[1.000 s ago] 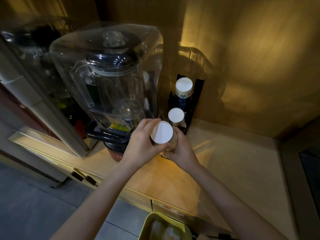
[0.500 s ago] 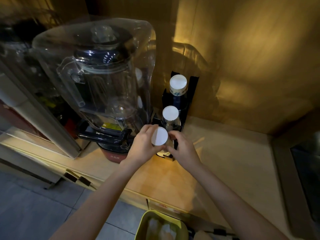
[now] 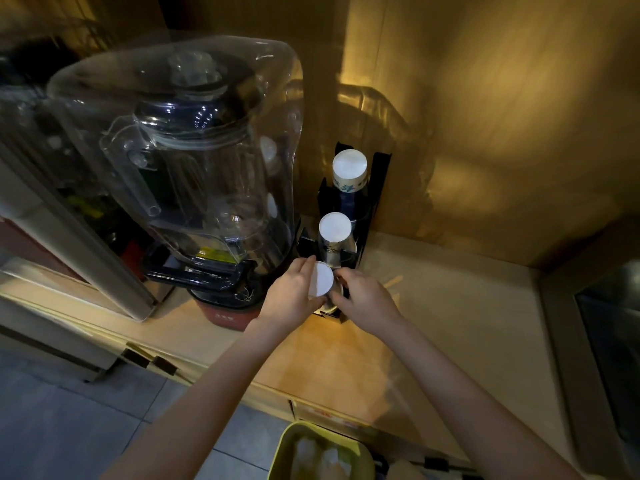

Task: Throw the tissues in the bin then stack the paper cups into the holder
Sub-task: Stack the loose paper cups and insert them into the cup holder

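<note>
Cup going into the front slot of the holder, both hands on it.

Nearest us, the bin sits on the floor below the counter edge with pale tissues inside, so that step looks done. Up on the counter, the left hand and right hand pinch an upside-down cup from either side, white base up, right over the nearest slot of the black holder. Whether it's seated yet, I can't tell. Behind it, a second stack, then a taller third stack at the back; the blender stands just left. Next move, I'd say: press straight down to nest it, then let go cleanly without tipping the holder.
</note>
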`<state>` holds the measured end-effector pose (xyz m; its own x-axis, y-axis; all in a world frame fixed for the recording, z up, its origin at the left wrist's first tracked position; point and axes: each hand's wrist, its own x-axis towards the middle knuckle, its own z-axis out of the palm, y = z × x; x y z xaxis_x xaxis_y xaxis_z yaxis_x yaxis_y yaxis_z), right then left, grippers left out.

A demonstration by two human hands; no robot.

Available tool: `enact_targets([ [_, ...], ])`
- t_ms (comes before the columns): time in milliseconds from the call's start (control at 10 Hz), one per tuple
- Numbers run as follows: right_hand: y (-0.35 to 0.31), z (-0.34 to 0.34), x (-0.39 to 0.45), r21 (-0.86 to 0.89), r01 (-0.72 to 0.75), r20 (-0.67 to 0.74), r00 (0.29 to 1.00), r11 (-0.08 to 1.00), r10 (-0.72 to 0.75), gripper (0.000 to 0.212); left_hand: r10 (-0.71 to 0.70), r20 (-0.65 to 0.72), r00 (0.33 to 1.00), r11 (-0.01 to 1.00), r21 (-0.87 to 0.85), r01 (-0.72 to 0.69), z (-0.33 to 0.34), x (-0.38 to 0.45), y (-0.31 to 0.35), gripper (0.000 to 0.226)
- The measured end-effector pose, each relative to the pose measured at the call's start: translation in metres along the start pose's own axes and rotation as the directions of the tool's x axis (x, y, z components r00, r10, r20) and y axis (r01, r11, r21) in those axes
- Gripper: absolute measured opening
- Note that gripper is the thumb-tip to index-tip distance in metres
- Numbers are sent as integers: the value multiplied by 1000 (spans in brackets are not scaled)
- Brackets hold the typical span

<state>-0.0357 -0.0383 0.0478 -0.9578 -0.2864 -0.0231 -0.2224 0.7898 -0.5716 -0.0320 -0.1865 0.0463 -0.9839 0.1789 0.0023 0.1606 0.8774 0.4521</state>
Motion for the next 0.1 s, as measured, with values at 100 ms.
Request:
enact_targets([
  [100,-1,-11,5,92,-48,112,993,995,38,35,-40,58,997,998,46,38,-9,7,8,78],
])
